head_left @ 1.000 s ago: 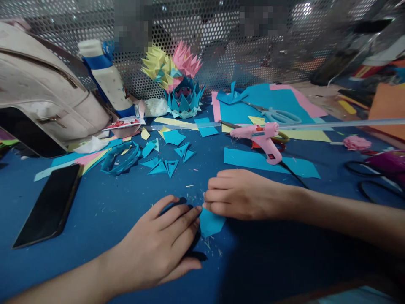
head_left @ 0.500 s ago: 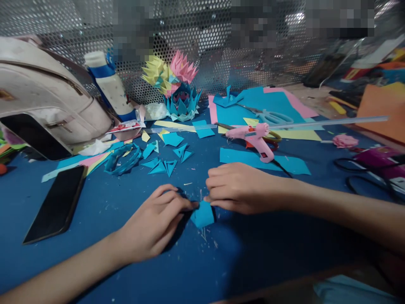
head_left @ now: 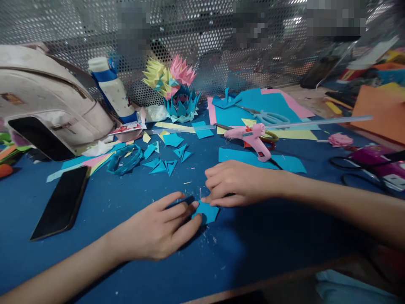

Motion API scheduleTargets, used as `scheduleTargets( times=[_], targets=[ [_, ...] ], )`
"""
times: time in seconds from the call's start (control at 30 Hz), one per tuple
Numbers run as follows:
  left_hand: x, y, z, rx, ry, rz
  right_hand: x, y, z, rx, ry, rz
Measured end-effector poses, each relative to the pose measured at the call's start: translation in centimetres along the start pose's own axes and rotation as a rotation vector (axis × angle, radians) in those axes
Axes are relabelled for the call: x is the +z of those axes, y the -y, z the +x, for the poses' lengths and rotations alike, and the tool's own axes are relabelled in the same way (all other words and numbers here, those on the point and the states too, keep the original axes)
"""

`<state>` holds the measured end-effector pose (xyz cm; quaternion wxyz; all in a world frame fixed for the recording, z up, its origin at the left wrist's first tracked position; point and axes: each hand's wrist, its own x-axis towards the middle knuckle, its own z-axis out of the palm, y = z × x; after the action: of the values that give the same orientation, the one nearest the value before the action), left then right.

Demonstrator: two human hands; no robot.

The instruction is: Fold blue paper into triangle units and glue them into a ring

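A small piece of blue paper [head_left: 208,212] lies on the dark blue table between my two hands. My left hand [head_left: 161,226] has its thumb and index finger on the paper's left side, its fingers bent. On the upper edge of the same piece rests the fingertip of my right hand [head_left: 229,183], the other fingers curled in. Beyond them lie several folded blue paper triangles [head_left: 167,166] and a crumpled ring of blue paper [head_left: 125,159]. A pink glue gun [head_left: 249,137] rests on its side behind my right hand, by a blue paper strip [head_left: 294,164].
At left are a phone [head_left: 61,202], a second phone [head_left: 42,137] leaning on a white backpack [head_left: 53,101], and a bottle [head_left: 115,93]. Paper flowers [head_left: 182,103] stand at the back. Scissors [head_left: 270,118] lie on coloured sheets. A purple device [head_left: 376,162] with black cable is at right.
My left thumb has come forward onto the paper's lower left edge. The blue piece has turned, its corner now pointing right. My right hand has barely moved; the view has shifted slightly.
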<state>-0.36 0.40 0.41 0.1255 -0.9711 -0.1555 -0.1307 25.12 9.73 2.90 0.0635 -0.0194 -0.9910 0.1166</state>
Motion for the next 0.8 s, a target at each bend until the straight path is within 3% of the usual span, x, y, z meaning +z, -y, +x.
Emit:
scheduleTargets(
  times=[0.3,0.57,0.8],
  targets=[
    [0.6,0.5,-0.3,-0.105,-0.037,-0.224,1.2,0.8,0.2,0.042,-0.116,0.105],
    [0.9,0.4,-0.5,-0.118,-0.073,-0.209,2.4,3.4,0.7,0.156,-0.071,0.289],
    [0.9,0.6,-0.5,-0.117,-0.064,-0.234,1.0,2.3,0.5,0.247,0.022,0.334]
  ],
)
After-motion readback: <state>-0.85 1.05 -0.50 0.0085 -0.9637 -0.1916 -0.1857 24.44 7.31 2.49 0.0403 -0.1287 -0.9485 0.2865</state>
